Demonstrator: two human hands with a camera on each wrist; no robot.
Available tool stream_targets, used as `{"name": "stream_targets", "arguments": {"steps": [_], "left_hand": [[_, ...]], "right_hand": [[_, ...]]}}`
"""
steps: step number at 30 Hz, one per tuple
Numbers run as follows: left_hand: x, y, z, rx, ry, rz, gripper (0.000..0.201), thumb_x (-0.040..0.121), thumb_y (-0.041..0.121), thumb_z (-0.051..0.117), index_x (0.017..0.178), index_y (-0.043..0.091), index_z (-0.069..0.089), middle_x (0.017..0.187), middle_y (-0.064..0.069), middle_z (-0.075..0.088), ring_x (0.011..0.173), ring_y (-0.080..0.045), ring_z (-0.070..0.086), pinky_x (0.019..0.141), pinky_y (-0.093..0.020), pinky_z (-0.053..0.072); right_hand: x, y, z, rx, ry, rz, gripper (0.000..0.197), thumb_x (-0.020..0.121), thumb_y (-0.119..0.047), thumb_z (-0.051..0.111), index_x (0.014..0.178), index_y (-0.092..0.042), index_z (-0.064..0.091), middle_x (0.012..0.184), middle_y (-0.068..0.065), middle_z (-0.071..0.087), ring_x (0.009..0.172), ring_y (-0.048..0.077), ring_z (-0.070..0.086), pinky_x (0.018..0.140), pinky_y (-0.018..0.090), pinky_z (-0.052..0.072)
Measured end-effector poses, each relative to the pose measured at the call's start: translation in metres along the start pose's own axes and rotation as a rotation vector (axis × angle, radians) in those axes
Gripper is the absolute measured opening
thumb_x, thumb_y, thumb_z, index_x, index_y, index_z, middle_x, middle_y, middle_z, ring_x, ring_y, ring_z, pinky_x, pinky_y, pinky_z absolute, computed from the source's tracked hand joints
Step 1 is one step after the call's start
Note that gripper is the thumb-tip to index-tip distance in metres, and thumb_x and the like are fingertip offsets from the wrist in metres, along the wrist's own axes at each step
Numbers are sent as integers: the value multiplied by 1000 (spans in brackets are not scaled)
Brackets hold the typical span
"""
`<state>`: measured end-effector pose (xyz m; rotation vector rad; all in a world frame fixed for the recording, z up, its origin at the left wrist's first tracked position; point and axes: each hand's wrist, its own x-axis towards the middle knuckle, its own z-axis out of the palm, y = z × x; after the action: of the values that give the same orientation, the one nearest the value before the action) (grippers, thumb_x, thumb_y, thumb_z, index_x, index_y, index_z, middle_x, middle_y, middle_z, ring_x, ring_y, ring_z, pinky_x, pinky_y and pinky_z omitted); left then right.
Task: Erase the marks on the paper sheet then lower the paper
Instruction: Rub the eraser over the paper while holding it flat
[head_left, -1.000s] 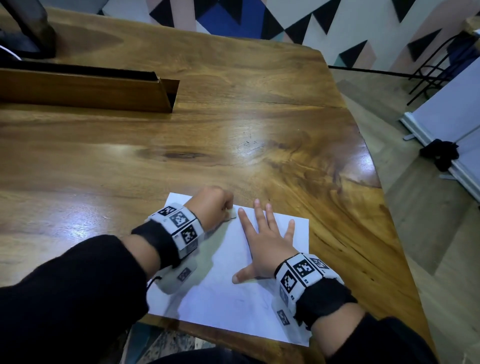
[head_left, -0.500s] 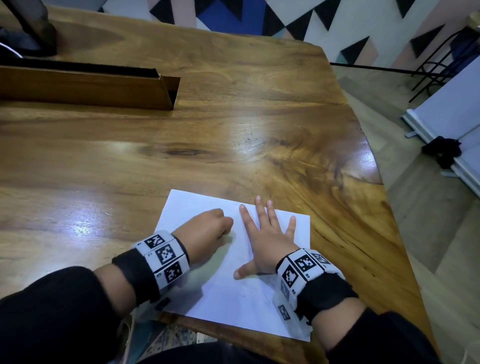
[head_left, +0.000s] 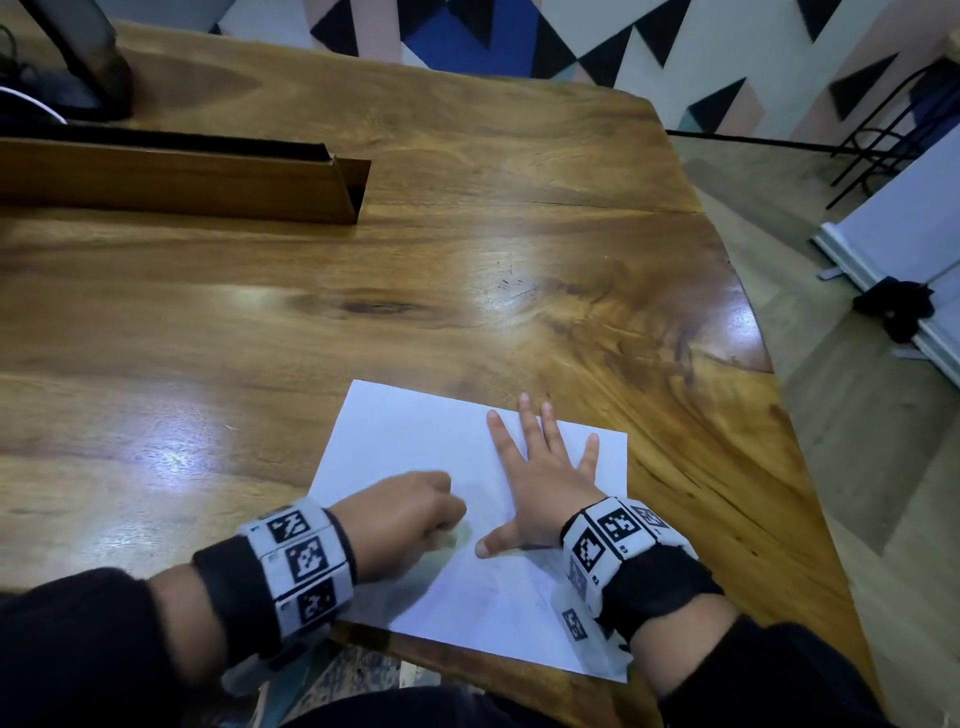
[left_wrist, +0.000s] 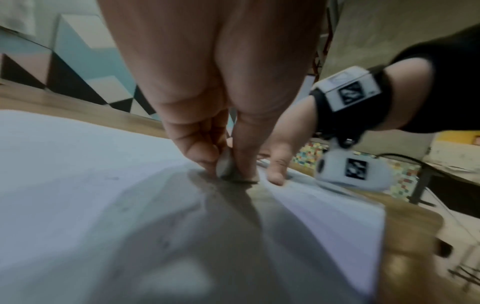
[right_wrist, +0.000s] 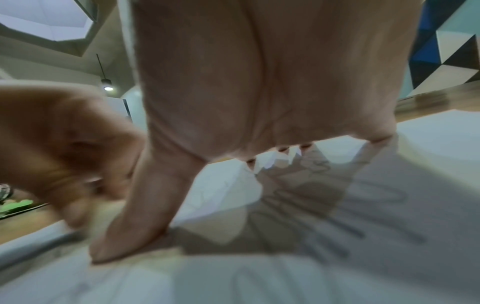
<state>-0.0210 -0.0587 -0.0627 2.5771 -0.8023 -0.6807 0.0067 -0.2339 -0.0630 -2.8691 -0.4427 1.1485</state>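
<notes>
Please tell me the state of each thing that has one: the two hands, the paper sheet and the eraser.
Left hand: fingers curled, pinching the eraser.
Small pale eraser: pinched upright, lower edge pressed on the sheet.
Right hand: fingers spread, pressed flat on the sheet.
White paper sheet: lying flat on the table, faint pencil marks remaining.
Glossy brown wooden table: bearing the sheet near its front edge.

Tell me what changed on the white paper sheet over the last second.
The left hand, pinching a small grey eraser, slid from the far edge of the white paper sheet back toward the person, next to the right thumb. The right hand stayed flat, fingers spread, pressing the sheet on the brown wooden table. The grip is unchanged.
</notes>
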Motion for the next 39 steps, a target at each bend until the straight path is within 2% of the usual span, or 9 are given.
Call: {"name": "stream_targets", "arguments": {"steps": [5, 10, 14, 23, 26, 28, 30, 35, 39], "left_hand": [[-1, -5, -4, -54, -62, -44, 6, 83, 18, 54, 85, 13, 58, 86, 4, 44, 80, -15, 46, 67, -23, 34], [-6, -26, 5, -87, 277, -152, 29, 75, 49, 44, 85, 24, 55, 100, 3, 53, 94, -13, 45, 81, -28, 35], [-12, -30, 14, -110, 232, -121, 6, 90, 26, 47, 90, 22, 50, 137, 0, 40, 141, -18, 20, 113, -39, 13], [4, -31, 3, -145, 209, -192, 9, 92, 14, 42, 95, 14, 51, 143, 0, 33, 144, -19, 7, 116, -43, 2], [3, -28, 5, -70, 235, -171, 4, 87, 14, 51, 91, 16, 52, 137, -6, 41, 137, -32, 29, 111, -50, 21], [7, -18, 2, 46, 300, -139, 11, 78, 12, 60, 86, 18, 54, 113, -9, 55, 105, -37, 54, 82, -43, 44], [19, -5, -3, 53, 323, -127, 11, 78, 11, 59, 89, 14, 58, 97, -9, 57, 87, -31, 56, 68, -34, 38], [28, 3, -9, -25, 219, -75, 12, 83, 12, 52, 75, 5, 56, 80, -4, 44, 72, -24, 51, 64, -31, 41], [2, 0, 0, -54, -34, 80, 14, 83, 16, 55, 73, 8, 61, 80, -1, 49, 73, -15, 47, 65, -24, 33]], "right_hand": [[0, 1, 1, 0, 13, -4, 136, 64, -69, 71, 144, -31, -32, 145, 2, -48, 137, 25, -40, 108, 66, -12], [-4, 0, 4, 11, 37, -12, 132, 68, -66, 70, 147, -26, -27, 148, 6, -44, 139, 24, -36, 112, 61, -10], [-6, 1, 6, 5, 37, -29, 124, 74, -66, 65, 148, -24, -26, 149, 9, -42, 140, 26, -35, 113, 59, -10], [2, 8, 0, -5, 62, -77, 125, 71, -66, 67, 148, -27, -24, 149, 6, -42, 140, 23, -35, 113, 58, -12], [2, 5, 3, -21, 58, -70, 133, 66, -70, 68, 146, -27, -28, 147, 7, -46, 137, 24, -40, 110, 61, -14], [2, 3, 4, -37, 48, -63, 137, 63, -71, 69, 145, -25, -30, 145, 8, -47, 136, 26, -40, 110, 63, -14], [1, 2, 4, -50, 46, -58, 140, 62, -71, 71, 144, -24, -32, 144, 8, -49, 136, 27, -41, 109, 64, -14], [0, 2, 4, -59, 35, -56, 142, 60, -71, 72, 143, -24, -34, 138, 6, -53, 135, 27, -42, 109, 64, -15], [0, 1, 3, -63, 25, -50, 142, 60, -71, 71, 143, -23, -34, 144, 9, -49, 136, 27, -41, 108, 64, -15]]}}
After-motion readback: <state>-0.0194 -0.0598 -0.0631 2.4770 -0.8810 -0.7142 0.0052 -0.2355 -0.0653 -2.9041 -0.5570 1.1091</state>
